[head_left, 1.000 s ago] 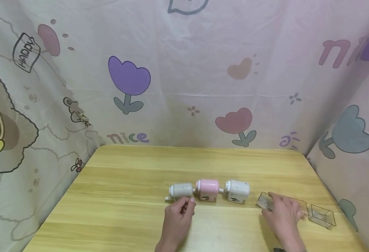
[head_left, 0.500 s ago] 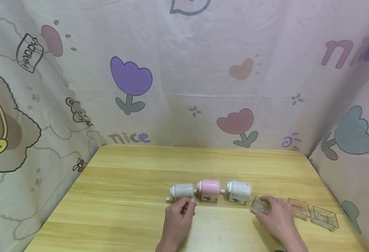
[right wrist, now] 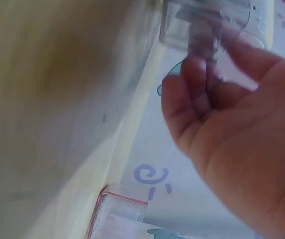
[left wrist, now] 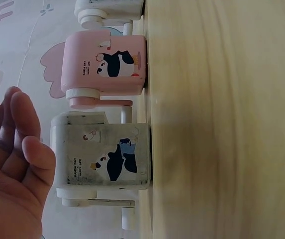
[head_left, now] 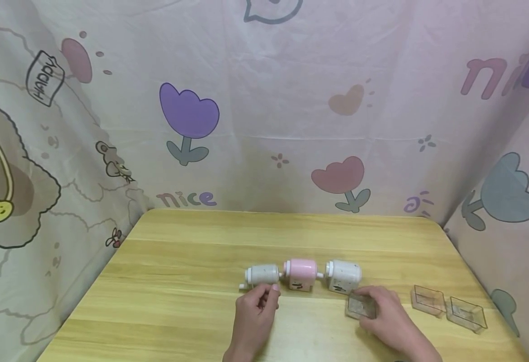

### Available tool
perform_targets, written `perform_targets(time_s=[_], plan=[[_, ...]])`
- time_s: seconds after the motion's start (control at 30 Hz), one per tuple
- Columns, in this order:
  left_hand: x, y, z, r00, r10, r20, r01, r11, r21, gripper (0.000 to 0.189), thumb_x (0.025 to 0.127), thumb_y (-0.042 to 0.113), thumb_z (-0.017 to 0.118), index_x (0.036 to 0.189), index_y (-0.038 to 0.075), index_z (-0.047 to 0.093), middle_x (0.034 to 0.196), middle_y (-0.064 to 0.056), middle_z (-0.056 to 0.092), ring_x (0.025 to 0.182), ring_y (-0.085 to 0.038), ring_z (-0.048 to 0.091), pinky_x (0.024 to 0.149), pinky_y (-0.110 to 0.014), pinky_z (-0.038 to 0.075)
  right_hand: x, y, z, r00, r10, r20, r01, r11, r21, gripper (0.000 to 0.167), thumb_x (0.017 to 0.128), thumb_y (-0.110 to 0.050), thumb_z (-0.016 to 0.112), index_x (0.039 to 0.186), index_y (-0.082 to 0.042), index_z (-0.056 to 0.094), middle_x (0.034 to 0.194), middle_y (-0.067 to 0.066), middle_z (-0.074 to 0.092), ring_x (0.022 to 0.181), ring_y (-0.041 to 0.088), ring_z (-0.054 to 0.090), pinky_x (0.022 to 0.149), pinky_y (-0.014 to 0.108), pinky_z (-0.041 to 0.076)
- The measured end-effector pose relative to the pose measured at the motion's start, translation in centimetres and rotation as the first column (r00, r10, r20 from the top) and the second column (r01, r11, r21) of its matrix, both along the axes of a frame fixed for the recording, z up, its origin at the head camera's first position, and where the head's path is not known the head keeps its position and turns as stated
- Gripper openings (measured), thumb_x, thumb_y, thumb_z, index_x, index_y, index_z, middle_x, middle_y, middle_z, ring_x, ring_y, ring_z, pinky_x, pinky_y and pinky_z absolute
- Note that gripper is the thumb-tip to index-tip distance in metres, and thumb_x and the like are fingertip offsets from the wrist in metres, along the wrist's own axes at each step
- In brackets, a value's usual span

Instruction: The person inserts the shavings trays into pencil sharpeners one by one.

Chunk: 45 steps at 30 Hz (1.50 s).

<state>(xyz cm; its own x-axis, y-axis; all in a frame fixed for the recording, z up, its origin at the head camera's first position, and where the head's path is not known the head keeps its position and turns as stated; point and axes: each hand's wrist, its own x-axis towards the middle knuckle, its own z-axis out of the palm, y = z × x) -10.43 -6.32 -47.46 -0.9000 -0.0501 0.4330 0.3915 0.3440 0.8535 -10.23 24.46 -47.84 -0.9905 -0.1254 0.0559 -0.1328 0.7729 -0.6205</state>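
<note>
Three crank pencil sharpeners stand in a row: a greyish-white sharpener (head_left: pixel 264 273) on the left, a pink sharpener (head_left: pixel 302 271) in the middle and a white sharpener (head_left: pixel 344 274) on the right. Panda prints and side cranks show on them in the left wrist view. My left hand (head_left: pixel 255 311) is just in front of the greyish-white sharpener (left wrist: pixel 102 154), fingers loosely bent and holding nothing. Between thumb and fingers, my right hand (head_left: pixel 391 317) grips a clear shavings drawer (head_left: pixel 359 306), in front of the white sharpener and low over the table.
Two more clear drawers lie at the right of the table: one reddish-edged drawer (head_left: pixel 428 301) and one dark-edged drawer (head_left: pixel 466 315). The wooden table (head_left: pixel 178 281) ends at a printed cloth (head_left: pixel 264 100) behind and at both sides.
My right hand has carried the clear drawer leftward from beside the other two drawers to the front of the white sharpener. The left hand has stayed in place.
</note>
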Motion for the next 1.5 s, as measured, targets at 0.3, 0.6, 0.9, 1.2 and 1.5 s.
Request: perform_targets(time_s=[0.3,0.6,0.9,1.2,1.5], plan=[[0.0,0.0,0.0,0.999,-0.003,-0.035,0.004,1.0,0.022,0.027,0.101,0.009,0.066,0.076,0.02,0.069,0.063,0.009,0.062,0.053,0.002,0.05,0.046,-0.019,0.046,0.2,-0.5,-0.1,0.987,0.143,0.073,-0.138,0.988,-0.066,0.059,0.068,-0.015,0.086,0.124,-0.023,0.069,0.13,-0.001,0.062,0.121,0.027,0.05,0.098,0.045,0.048],[0.1,-0.2,0.1,1.0,0.003,-0.013,-0.003,1.0,0.024,0.027,0.101,0.009,0.066,0.077,0.021,0.07,0.064,0.004,0.064,0.054,0.001,0.051,0.048,-0.021,0.048,0.4,-1.0,0.1,0.977,0.203,0.063,-0.197,0.977,-0.084,0.062,0.069,-0.019,0.088,0.128,-0.023,0.069,0.132,0.004,0.061,0.12,0.029,0.052,0.099,0.05,0.05],[0.0,-0.3,0.1,0.996,0.055,-0.073,-0.051,0.998,0.048,0.021,0.097,0.007,0.069,0.081,0.019,0.07,0.069,0.013,0.062,0.058,0.0,0.053,0.05,-0.022,0.049,0.5,-1.5,0.1,0.967,0.239,0.085,-0.23,0.968,-0.103,0.065,0.066,-0.015,0.087,0.128,-0.025,0.069,0.131,0.005,0.061,0.119,0.029,0.054,0.098,0.046,0.05],[-0.2,-0.6,0.0,0.968,0.168,-0.184,-0.158,0.985,0.068,0.019,0.088,0.003,0.078,0.096,0.012,0.063,0.082,0.005,0.058,0.062,-0.001,0.051,0.049,-0.02,0.047,0.4,-1.5,0.0,0.96,0.269,0.081,-0.26,0.96,-0.102,0.064,0.067,-0.014,0.086,0.128,-0.022,0.069,0.132,0.005,0.06,0.118,0.029,0.054,0.097,0.035,0.049],[-0.2,-0.9,0.1,0.972,0.234,-0.034,-0.232,0.971,0.058,0.052,0.085,0.013,0.085,0.13,0.008,0.06,0.126,-0.007,0.052,0.067,-0.005,0.051,0.053,-0.022,0.05,0.4,-1.5,0.0,0.962,0.261,0.084,-0.254,0.964,-0.084,0.064,0.067,-0.015,0.086,0.128,-0.022,0.069,0.135,0.008,0.06,0.124,0.033,0.052,0.101,0.048,0.048]])
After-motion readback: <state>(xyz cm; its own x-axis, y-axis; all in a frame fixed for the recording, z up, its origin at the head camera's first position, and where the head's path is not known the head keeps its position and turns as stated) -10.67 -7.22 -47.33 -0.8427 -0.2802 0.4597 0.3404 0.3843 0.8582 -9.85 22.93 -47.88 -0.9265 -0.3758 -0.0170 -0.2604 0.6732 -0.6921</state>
